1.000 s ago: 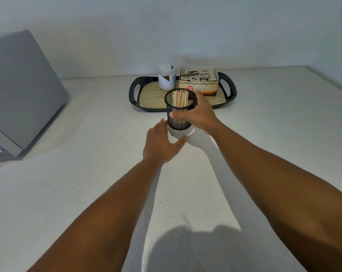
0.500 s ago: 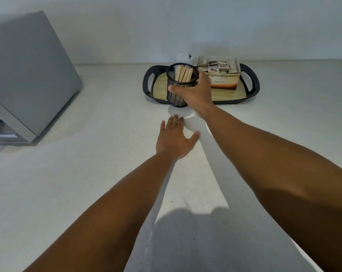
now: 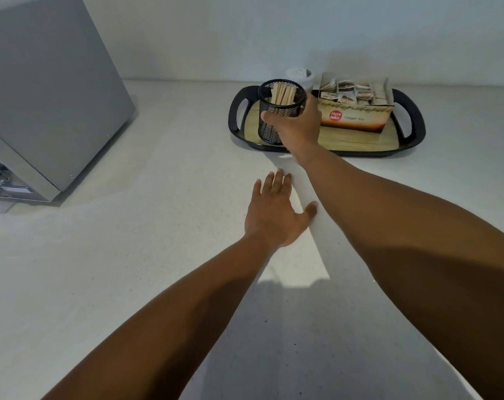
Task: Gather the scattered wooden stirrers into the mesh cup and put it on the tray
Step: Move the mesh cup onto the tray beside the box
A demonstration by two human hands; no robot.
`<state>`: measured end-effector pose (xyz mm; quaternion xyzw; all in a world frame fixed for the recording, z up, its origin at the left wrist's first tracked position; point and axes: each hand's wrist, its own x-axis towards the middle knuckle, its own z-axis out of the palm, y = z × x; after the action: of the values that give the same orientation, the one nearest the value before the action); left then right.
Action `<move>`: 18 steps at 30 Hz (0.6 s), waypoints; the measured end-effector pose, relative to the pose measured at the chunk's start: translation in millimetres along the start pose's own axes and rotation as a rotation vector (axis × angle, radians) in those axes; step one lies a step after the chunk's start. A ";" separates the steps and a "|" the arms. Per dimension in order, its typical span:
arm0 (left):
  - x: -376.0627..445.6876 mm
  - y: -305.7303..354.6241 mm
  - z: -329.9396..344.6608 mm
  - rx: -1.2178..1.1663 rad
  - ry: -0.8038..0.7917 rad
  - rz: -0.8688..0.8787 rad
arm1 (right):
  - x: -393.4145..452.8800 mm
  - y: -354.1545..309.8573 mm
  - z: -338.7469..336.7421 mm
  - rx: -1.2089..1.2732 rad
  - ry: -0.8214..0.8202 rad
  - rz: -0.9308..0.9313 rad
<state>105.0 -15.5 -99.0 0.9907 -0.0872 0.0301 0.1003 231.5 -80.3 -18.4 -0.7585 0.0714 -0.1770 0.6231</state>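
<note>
My right hand (image 3: 298, 127) wraps the mesh cup (image 3: 276, 111) from its right side, fingers (image 3: 269, 118) curled across the front wall and pinching it against the palm, so I can carry it upright without tipping the load. The cup sits at the tray's (image 3: 415, 122) left end, over the wooden floor just inside the front rim; whether its base already touches the floor I cannot tell, because my hand and the rim hide the bottom edge. I judge this the last step: setting it down and letting go.

I hold the cup around its middle, not by the rim, which keeps the open mouth clear and the weight low in my grip. Its long axis stands close to vertical, mouth facing up and leaning slightly toward me. The wooden stirrers (image 3: 282, 93) stand inside as a bundle, their long axes nearly along the cup's, tips poking just above the rim and fanning a little toward the tea box (image 3: 357, 111), which stands on the tray just to the right of the cup. A white lidded jar (image 3: 299, 76) stands behind the cup, near the wall.

My left hand (image 3: 276, 215) lies flat on the counter (image 3: 129, 255) in front of the tray, well apart from the cup, fingers straight and close together, thumb out, holding nothing; I judge it steadies me as I reach. No loose stirrers show on the counter.
</note>
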 end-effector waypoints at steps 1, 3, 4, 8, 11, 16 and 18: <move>0.7 0.3 0.1 0.002 -0.004 -0.004 | 2.6 0.4 1.2 -0.007 0.000 -0.008; 2.4 1.0 0.5 0.008 -0.006 -0.011 | 8.8 2.4 4.1 -0.006 -0.005 -0.021; 3.2 1.3 1.0 0.012 -0.008 -0.014 | 12.3 4.2 6.1 -0.004 -0.009 -0.028; 2.8 0.2 1.5 0.003 -0.010 -0.013 | 22.0 15.4 14.9 -0.011 -0.054 -0.022; 1.8 -1.1 2.2 -0.014 -0.010 -0.004 | 28.5 25.4 21.1 -0.013 -0.079 0.013; 2.2 -0.3 1.1 -0.030 -0.030 -0.001 | 31.9 34.0 28.4 -0.020 -0.112 0.055; 2.2 0.2 0.9 -0.033 -0.034 -0.005 | 30.3 32.5 29.8 -0.042 -0.116 0.046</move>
<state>107.1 -16.2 -99.7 0.9894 -0.0872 0.0115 0.1153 274.0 -69.8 -49.3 -0.7786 0.0562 -0.1166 0.6140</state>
